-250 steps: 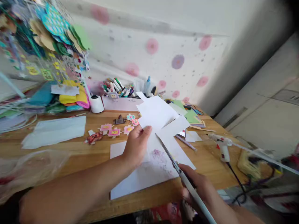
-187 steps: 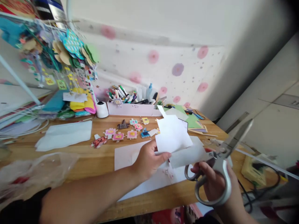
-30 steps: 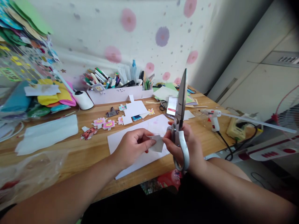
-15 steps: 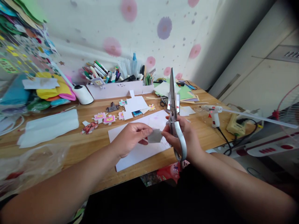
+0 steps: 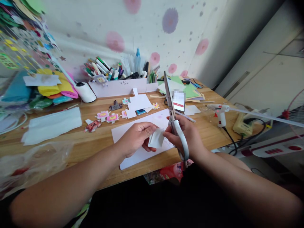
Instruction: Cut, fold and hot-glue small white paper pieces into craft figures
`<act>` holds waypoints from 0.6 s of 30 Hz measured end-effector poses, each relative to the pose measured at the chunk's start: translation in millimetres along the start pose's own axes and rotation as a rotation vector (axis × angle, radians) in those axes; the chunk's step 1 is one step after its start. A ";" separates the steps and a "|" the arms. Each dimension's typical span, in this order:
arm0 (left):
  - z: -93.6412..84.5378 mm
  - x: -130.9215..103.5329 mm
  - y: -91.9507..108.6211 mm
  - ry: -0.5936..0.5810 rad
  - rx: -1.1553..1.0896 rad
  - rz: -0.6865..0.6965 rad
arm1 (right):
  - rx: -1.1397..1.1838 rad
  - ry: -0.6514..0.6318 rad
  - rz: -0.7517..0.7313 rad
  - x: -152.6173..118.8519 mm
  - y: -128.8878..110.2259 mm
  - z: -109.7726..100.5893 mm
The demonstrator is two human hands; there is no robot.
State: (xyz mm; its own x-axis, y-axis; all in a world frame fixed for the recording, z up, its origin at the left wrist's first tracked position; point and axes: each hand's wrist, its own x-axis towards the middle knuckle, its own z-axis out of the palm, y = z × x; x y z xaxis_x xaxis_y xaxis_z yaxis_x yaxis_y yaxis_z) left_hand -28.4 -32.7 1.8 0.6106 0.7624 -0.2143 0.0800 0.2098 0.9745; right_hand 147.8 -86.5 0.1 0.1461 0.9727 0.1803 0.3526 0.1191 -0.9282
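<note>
Between thumb and fingers, my left hand (image 5: 139, 137) holds a small folded white paper piece (image 5: 156, 138) above a large white sheet (image 5: 128, 155) lying on the desk. My right hand (image 5: 184, 134) has metal scissors (image 5: 169, 95) in its grip, blades pointing up, handle loops by the palm. The right thumb and a fingertip are at the paper's right edge. White cut paper shapes (image 5: 140, 102) and small coloured paper figures (image 5: 112, 117) lie behind the sheet.
A pen holder (image 5: 118, 88) with pens stands against the wall. On the right are a lit phone (image 5: 178, 101), a glue gun (image 5: 219, 114) and a power strip (image 5: 242, 126). A white stack (image 5: 52, 123) and a plastic bag (image 5: 40, 161) are at left.
The small paper has turned from a grey, shaded face to a brighter white one showing a fold. The scissors' tips have tilted left, and the view has shifted slightly.
</note>
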 end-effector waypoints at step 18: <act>-2.5 2.1 0.0 -0.035 0.038 0.019 | -0.046 0.015 -0.045 0.0 0.7 1.2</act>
State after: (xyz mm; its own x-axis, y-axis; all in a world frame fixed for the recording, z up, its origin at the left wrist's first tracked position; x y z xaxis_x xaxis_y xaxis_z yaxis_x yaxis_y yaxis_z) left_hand -29.1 -29.6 1.1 0.6392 0.7441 -0.1941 0.0979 0.1716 0.9803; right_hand 147.0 -86.2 -0.9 0.1426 0.9635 0.2265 0.4013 0.1529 -0.9031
